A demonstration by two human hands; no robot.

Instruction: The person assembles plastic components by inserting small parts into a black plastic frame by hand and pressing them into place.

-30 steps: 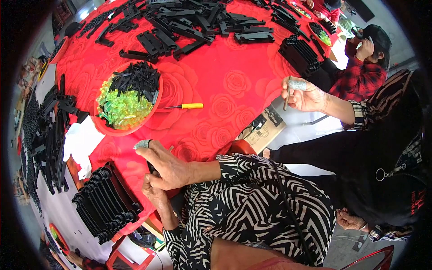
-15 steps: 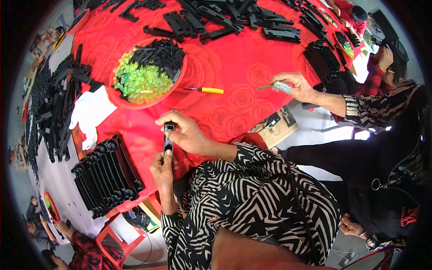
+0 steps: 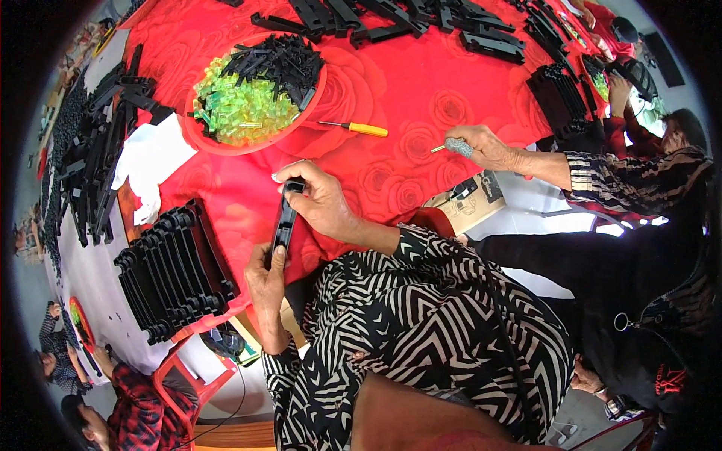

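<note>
A long, narrow black plastic part (image 3: 283,228) is held slantwise over the near edge of the red-covered table. My left hand (image 3: 263,284) is closed round its lower end, thumb on top. At its upper end, my right hand (image 3: 325,204) grips with thumb and fingers; a small whitish bit shows at its fingertips, too small to name. Beyond my hands stands a red basin (image 3: 322,89), heaped with small yellow-green translucent pieces (image 3: 244,113) and small black pieces (image 3: 278,66). A yellow-handled screwdriver (image 3: 367,129) lies right of the basin.
Black parts stand stacked in a row (image 3: 177,274) at the left. More long black parts lie piled along the far edge (image 3: 391,19) and far left (image 3: 98,158). White paper (image 3: 154,154) lies between. At right, another person's hand (image 3: 485,149) holds a thin metal tool above the cloth.
The black part has gone from nearly upright to slanting, its upper end leaning right. My right hand has moved slightly right and up with it. The other person's hand has shifted slightly.
</note>
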